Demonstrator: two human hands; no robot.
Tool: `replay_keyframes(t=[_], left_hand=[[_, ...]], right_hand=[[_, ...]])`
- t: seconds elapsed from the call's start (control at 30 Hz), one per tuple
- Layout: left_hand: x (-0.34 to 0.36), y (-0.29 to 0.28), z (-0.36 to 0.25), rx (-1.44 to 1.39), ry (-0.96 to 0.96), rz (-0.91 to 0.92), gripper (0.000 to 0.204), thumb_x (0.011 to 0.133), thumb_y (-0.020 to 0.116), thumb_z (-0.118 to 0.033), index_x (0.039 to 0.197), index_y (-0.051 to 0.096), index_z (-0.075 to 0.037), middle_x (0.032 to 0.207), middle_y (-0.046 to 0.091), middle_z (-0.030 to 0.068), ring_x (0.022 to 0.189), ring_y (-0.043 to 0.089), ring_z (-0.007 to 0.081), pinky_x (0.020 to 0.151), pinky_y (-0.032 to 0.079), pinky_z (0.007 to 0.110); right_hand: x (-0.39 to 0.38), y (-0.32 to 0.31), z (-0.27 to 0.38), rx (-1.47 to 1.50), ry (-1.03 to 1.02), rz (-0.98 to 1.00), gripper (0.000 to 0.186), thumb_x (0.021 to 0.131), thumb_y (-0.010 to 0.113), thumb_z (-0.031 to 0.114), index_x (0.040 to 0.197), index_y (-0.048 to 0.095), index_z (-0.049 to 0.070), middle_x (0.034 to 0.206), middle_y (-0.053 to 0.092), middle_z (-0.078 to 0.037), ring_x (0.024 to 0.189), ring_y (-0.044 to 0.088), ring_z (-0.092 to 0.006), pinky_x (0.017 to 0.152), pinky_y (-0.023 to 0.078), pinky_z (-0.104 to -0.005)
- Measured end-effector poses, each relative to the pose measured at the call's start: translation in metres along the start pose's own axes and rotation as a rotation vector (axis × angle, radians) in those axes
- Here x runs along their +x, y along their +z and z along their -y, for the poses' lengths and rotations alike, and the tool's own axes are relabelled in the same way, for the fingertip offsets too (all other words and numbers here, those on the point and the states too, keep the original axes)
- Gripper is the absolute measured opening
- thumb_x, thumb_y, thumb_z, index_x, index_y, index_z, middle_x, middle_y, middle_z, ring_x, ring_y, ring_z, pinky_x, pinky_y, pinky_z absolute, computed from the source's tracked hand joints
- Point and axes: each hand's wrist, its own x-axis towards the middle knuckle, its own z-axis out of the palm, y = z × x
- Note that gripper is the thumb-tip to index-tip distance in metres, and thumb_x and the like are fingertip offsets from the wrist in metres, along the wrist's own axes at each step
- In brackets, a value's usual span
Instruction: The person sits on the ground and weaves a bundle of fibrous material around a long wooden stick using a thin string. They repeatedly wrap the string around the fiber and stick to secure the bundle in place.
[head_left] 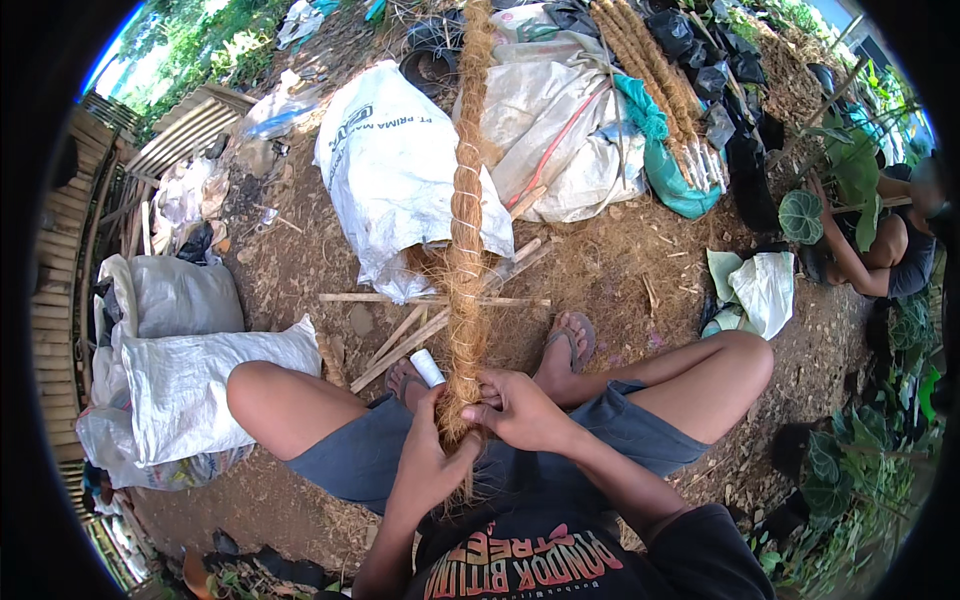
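A long pole wrapped in brown coconut fibre [466, 235] stands in front of me, its lower end between my hands. White twine winds round it in spaced turns. My left hand [432, 462] is closed round the lower end from the left, its thumb against the loose fibre. From the right, my right hand [522, 412] pinches the pole a little higher; whether it also holds the twine is hidden. A white cylinder [427, 368], perhaps a twine spool, sticks up next to my left fingers. Whether those fingers touch it I cannot tell.
Beyond my feet lie a white sack [385, 170] with fibre at its mouth and several wooden sticks [400, 350]. Finished-looking fibre poles [650, 75] rest on sacks at the back right. Filled sacks [215, 375] sit to the left. Another person [885, 245] crouches among plants at right.
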Motion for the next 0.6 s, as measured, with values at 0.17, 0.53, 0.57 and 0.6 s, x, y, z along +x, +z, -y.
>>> replay_keyframes(t=[0.17,0.53,0.57,0.6], left_hand=[[-0.012,0.013,-0.013,0.203,0.009,-0.022,0.062,0.089,0.074,-0.015,0.137,0.04,0.004,0.114,0.062,0.0267,0.104,0.066,0.0435,0.089,0.052,0.045],[-0.018,0.05,0.049,-0.324,0.038,-0.299,0.025,0.108,0.051,-0.018,0.123,0.041,0.0,0.096,0.061,0.0112,0.071,0.059,0.0148,0.059,0.046,0.03],[-0.017,0.053,0.05,-0.452,0.029,-0.344,0.024,0.109,0.049,-0.019,0.123,0.042,-0.001,0.094,0.059,0.0079,0.069,0.054,0.0097,0.057,0.044,0.025],[-0.015,0.053,0.051,-0.586,0.022,-0.384,0.024,0.11,0.047,-0.021,0.123,0.042,-0.002,0.092,0.057,0.0046,0.067,0.049,0.0045,0.056,0.041,0.021]], right_hand=[[0.002,0.011,-0.002,-0.092,-0.009,-0.049,0.02,0.094,0.067,-0.003,0.11,0.057,-0.01,0.098,0.071,-0.018,0.095,0.065,-0.0114,0.084,0.054,-0.0324],[0.001,0.029,-0.009,0.288,0.059,-0.045,0.03,0.105,0.058,0.011,0.131,0.057,-0.004,0.079,0.059,0.0,0.082,0.056,-0.0081,0.077,0.049,-0.0282],[0.001,0.028,-0.011,0.56,0.104,-0.058,0.029,0.106,0.056,0.015,0.129,0.058,-0.003,0.076,0.055,0.001,0.081,0.055,-0.009,0.077,0.048,-0.0276],[0.002,0.026,-0.014,0.83,0.152,-0.071,0.03,0.107,0.055,0.02,0.128,0.059,-0.002,0.073,0.051,0.002,0.081,0.053,-0.01,0.077,0.047,-0.0271]])
